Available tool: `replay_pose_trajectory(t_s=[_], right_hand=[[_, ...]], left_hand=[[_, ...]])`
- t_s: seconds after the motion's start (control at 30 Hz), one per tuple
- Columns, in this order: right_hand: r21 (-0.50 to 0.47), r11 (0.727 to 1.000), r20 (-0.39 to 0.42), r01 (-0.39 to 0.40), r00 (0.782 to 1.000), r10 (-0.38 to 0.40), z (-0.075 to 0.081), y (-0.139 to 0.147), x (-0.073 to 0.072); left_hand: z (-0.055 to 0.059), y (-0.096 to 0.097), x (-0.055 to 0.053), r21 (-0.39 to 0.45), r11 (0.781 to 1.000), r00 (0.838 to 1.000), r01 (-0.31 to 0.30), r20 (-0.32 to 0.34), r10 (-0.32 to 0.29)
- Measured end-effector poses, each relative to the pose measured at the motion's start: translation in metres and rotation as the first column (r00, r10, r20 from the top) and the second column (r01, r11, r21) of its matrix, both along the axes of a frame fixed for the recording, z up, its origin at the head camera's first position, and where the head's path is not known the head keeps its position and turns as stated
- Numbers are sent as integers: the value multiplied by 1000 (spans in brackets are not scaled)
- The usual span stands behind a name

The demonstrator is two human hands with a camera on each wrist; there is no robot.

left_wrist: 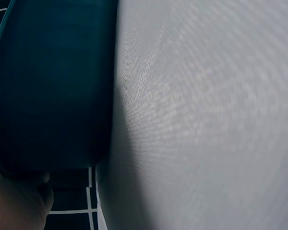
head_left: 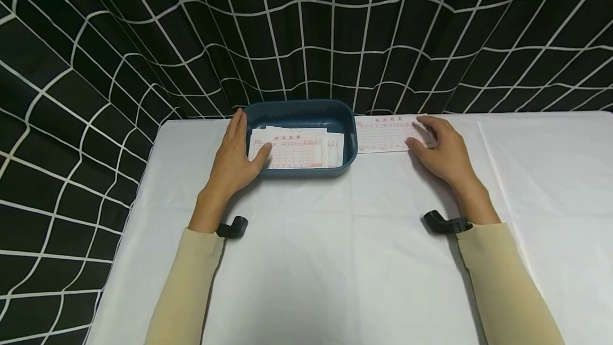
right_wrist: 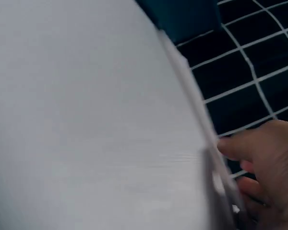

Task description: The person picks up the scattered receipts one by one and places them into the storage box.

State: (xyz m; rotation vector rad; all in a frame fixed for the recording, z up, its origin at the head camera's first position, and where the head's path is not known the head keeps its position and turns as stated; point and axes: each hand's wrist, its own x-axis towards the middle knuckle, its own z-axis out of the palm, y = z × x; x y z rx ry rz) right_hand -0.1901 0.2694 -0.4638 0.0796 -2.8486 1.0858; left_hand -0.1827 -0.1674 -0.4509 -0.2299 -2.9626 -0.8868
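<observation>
In the head view, a dark blue plastic bin (head_left: pixel 306 173) holds several white receipt slips (head_left: pixel 299 156) printed in red. My left hand (head_left: pixel 234 161) grips its left end, long fingers along the outer wall and thumb over the rim above the slips. The bin's side (left_wrist: pixel 53 86) fills the upper left of the left wrist view. To the right of the bin, more receipt slips (head_left: pixel 383 134) lie flat on the table. My right hand (head_left: pixel 445 150) holds their right end with thumb and index finger, hiding that end. In the right wrist view its fingers (right_wrist: pixel 235 146) are bent at the slips' edge.
A white cloth (head_left: pixel 306 260) covers the table. Black curtain with a white grid (head_left: pixel 316 31) hangs close behind the bin and down the left side. Each wrist wears a black strap camera (head_left: pixel 233 227).
</observation>
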Motion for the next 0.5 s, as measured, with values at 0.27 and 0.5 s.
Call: replay_pose_trajectory(t_s=[0.27, 0.5], right_hand=[[88, 996, 58, -32, 998, 27, -2, -2, -8], [110, 993, 122, -38, 992, 24, 1, -1, -6]], left_hand=[[4, -1, 3, -1, 1000, 1000, -14, 4, 14], [1, 1, 2, -4, 1000, 1000, -6, 3, 6]])
